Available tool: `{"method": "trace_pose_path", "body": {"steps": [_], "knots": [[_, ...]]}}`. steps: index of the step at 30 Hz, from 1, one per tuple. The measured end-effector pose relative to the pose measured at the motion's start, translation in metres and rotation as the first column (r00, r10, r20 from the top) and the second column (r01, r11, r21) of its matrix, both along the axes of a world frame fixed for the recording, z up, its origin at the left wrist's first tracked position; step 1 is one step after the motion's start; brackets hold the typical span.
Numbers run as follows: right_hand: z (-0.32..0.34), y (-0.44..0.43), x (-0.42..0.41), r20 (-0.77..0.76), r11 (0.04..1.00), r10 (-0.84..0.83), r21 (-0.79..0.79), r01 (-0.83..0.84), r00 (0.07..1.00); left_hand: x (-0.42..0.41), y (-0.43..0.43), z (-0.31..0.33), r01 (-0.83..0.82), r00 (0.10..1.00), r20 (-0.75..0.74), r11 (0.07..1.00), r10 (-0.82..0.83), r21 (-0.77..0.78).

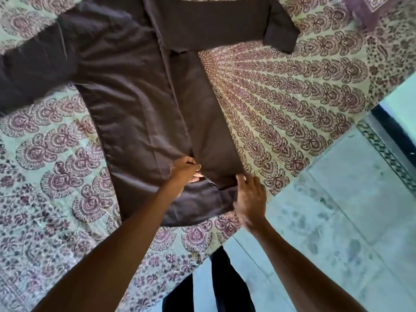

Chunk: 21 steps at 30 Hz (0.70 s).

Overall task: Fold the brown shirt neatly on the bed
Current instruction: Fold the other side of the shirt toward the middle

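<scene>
The brown shirt (135, 104) lies spread flat on the patterned bed cover (292, 91), one sleeve stretching left and the other to the upper right. Its right side panel is folded in over the body, making a long narrow strip. My left hand (185, 173) pinches the inner edge of that folded panel near the hem. At the hem's right corner, my right hand (249, 199) rests with its fingers curled over the cloth edge; the hand is blurred.
The bed's edge runs diagonally from lower centre to the right. Beyond it is a pale tiled floor (337, 221) with a patterned border strip and a dark doorway at far right. My dark trousers (225, 284) show below, close to the bed.
</scene>
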State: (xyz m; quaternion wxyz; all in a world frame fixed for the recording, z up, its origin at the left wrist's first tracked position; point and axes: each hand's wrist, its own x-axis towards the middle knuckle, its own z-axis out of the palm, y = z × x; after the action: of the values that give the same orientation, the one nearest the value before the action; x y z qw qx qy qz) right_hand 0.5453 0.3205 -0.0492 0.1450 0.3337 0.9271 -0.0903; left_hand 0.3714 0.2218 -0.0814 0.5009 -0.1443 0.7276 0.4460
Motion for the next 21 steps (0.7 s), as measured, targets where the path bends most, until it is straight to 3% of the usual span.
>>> {"method": "trace_pose_path", "body": {"steps": [5,12,16,21], "knots": [[-0.005,0.015,0.025,-0.087,0.999,0.047,-0.017,-0.049,0.995,0.015,-0.003,0.000,0.022,0.999,0.023,0.994,-0.024,0.104],[-0.004,0.018,0.027,-0.138,0.976,-0.033,-0.216,0.003,0.990,0.026,-0.002,-0.005,0.052,0.999,-0.022,0.990,-0.049,0.130],[-0.002,0.018,0.032,-0.103,0.991,-0.018,-0.136,0.003,0.995,0.031,-0.003,-0.002,0.058,0.998,-0.043,0.988,-0.052,0.142],[-0.004,0.019,0.050,-0.203,0.993,-0.105,-0.073,0.092,0.974,0.047,-0.002,0.006,0.068,0.997,-0.034,0.990,-0.064,0.128]]}}
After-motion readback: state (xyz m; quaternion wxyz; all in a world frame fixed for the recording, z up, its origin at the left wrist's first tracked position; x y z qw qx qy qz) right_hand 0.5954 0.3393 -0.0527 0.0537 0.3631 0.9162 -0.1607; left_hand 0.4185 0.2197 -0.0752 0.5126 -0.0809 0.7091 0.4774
